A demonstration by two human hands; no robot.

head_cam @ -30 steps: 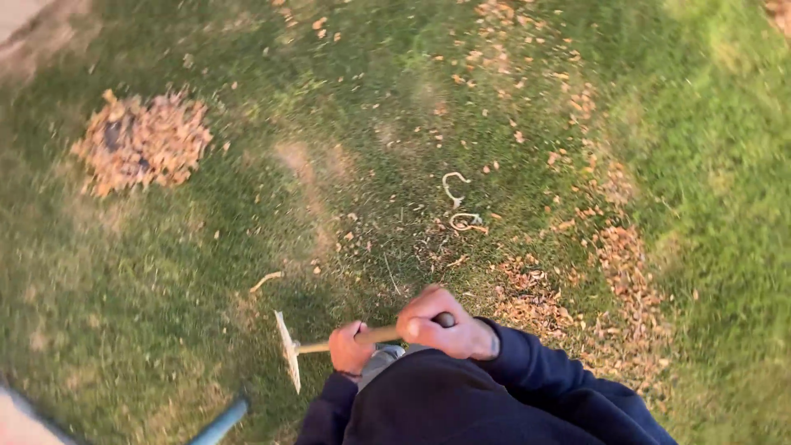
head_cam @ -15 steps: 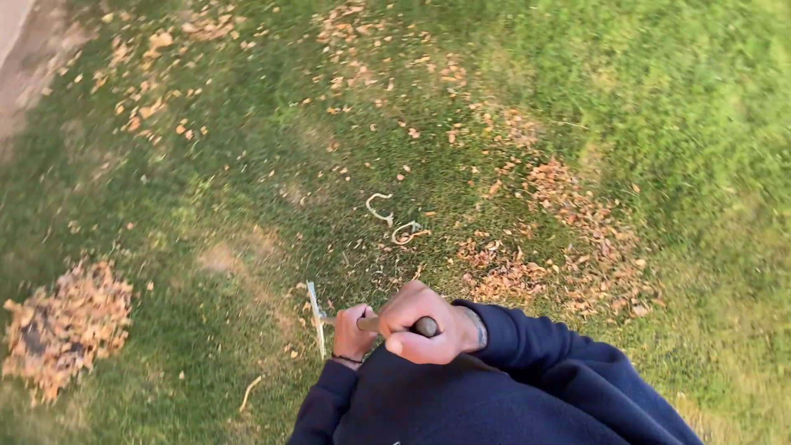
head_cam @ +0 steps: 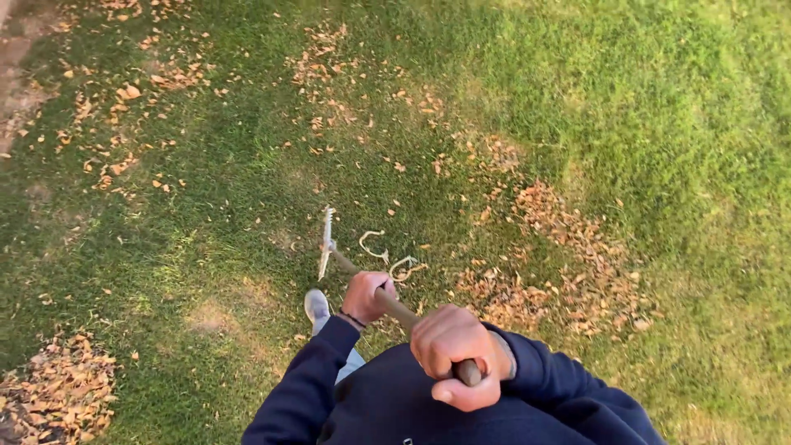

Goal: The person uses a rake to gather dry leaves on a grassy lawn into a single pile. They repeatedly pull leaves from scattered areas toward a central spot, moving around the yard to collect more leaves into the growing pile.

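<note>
The wooden-handled rake point(head_cam: 375, 284) has swung forward since a moment ago: its pale toothed head point(head_cam: 326, 241), which sat close by the person's left side, now stands out on the green lawn point(head_cam: 643, 99) ahead of them, and the big heap of dry orange-brown leaves point(head_cam: 58, 395) has slid down to the lawn's lower left corner. The left hand point(head_cam: 367, 297) is wrapped tight round the middle of the handle; the right hand point(head_cam: 455, 353) is fisted over its top end, near the dark blue sweatshirt point(head_cam: 428, 412). A grey shoe point(head_cam: 316, 306) shows just left of the left hand. Two pale curled strips point(head_cam: 387, 251) lie just right of the rake head. A looser band of fallen leaves point(head_cam: 568, 255) runs along the grass to the right.
</note>
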